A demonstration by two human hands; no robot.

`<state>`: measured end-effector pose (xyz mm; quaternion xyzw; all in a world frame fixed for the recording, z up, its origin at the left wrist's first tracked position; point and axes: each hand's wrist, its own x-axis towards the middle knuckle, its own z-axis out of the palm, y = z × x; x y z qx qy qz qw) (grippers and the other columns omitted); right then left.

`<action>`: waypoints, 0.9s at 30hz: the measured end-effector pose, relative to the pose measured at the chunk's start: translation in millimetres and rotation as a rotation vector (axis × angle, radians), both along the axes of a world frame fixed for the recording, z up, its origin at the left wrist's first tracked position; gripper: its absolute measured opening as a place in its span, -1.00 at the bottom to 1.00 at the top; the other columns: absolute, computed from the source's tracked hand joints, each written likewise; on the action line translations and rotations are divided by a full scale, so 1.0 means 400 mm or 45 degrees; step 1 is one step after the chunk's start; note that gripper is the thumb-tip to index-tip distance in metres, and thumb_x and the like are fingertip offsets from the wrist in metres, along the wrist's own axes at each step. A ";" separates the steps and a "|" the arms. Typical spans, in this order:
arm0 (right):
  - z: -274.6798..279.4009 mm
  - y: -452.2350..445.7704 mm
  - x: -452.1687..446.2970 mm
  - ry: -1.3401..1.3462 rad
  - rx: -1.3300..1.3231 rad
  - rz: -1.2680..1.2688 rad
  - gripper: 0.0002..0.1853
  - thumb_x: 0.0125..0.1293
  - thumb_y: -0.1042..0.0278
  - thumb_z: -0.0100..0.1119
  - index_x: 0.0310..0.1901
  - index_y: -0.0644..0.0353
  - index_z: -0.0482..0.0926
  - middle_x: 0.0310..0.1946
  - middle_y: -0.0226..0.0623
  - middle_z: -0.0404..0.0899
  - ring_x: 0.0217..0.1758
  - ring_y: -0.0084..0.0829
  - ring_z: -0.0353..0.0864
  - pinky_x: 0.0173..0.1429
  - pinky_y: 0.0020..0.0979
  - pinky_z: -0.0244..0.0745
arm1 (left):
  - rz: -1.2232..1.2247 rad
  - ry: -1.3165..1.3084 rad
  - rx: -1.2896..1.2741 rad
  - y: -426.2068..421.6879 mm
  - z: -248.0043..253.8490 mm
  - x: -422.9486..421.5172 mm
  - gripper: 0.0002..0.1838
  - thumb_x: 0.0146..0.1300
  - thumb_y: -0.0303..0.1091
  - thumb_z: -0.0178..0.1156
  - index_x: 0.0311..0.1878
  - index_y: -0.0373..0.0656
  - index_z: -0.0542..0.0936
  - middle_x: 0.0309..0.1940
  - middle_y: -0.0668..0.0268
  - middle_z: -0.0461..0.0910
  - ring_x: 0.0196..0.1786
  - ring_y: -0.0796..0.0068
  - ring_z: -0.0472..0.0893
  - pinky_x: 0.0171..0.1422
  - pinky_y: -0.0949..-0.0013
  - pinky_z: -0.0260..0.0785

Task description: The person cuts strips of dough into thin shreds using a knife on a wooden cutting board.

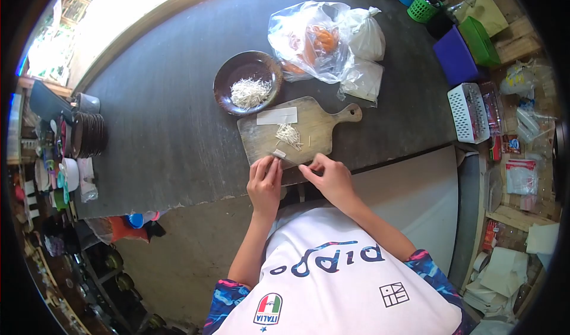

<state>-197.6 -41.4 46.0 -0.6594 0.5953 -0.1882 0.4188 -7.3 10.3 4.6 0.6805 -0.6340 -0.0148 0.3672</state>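
Note:
My left hand (pixel 265 182) is closed at the front edge of a wooden cutting board (pixel 317 127), its fingertips pressed against a small white block (pixel 279 154). To its right, my right hand (pixel 328 179) pinches a thin, narrow object at the board's edge; its kind is too small to make out. Thin white strips (pixel 289 136) lie in a loose pile just beyond my fingers, with one strip apart on the right. A flat white rectangular piece (pixel 276 116) rests near the board's far edge. Behind the board, a dark round bowl (pixel 222 85) holds white shreds (pixel 250 92).
Clear plastic bags (pixel 309 41) with orange contents and a white knotted bag (pixel 363 35) stand behind the board. A white basket (pixel 468 113) and a purple bin (pixel 456 57) line the right. Stacked dark plates (pixel 89 135) are at the left edge of the dark table (pixel 172 127).

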 end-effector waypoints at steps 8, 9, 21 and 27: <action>-0.016 0.024 -0.054 0.003 0.029 -0.034 -0.61 0.45 -0.08 0.51 -0.23 0.12 0.73 -0.32 -0.16 0.87 -0.23 -0.03 0.90 -0.12 -0.06 0.73 | 0.021 0.021 0.025 0.000 0.009 -0.008 -0.83 0.39 -0.51 0.50 0.01 -0.27 0.86 0.03 0.25 0.77 0.09 0.14 0.75 0.15 0.12 0.66; -0.010 0.023 -0.058 0.013 0.034 -0.018 -0.61 0.45 -0.08 0.51 -0.23 0.12 0.73 -0.32 -0.17 0.87 -0.23 -0.02 0.90 -0.12 -0.06 0.73 | 0.021 0.024 0.034 0.000 0.012 -0.009 -0.83 0.39 -0.51 0.50 0.01 -0.27 0.86 0.03 0.25 0.77 0.09 0.14 0.75 0.15 0.12 0.66; -0.028 0.011 -0.018 -0.012 -0.070 0.001 -0.58 0.44 -0.12 0.49 -0.21 0.12 0.73 -0.33 -0.14 0.86 -0.23 0.01 0.89 -0.13 -0.05 0.73 | 0.010 -0.011 0.035 0.001 0.012 -0.005 -0.83 0.38 -0.51 0.50 0.00 -0.27 0.86 0.01 0.25 0.77 0.09 0.14 0.76 0.17 0.12 0.67; -0.002 0.023 -0.052 0.017 -0.017 -0.009 -0.59 0.44 -0.13 0.49 -0.20 0.12 0.74 -0.31 -0.16 0.87 -0.22 0.00 0.89 -0.11 -0.05 0.74 | 0.003 -0.002 0.007 0.000 0.011 -0.005 -0.83 0.37 -0.51 0.50 0.00 -0.27 0.86 0.02 0.26 0.77 0.09 0.14 0.76 0.16 0.11 0.67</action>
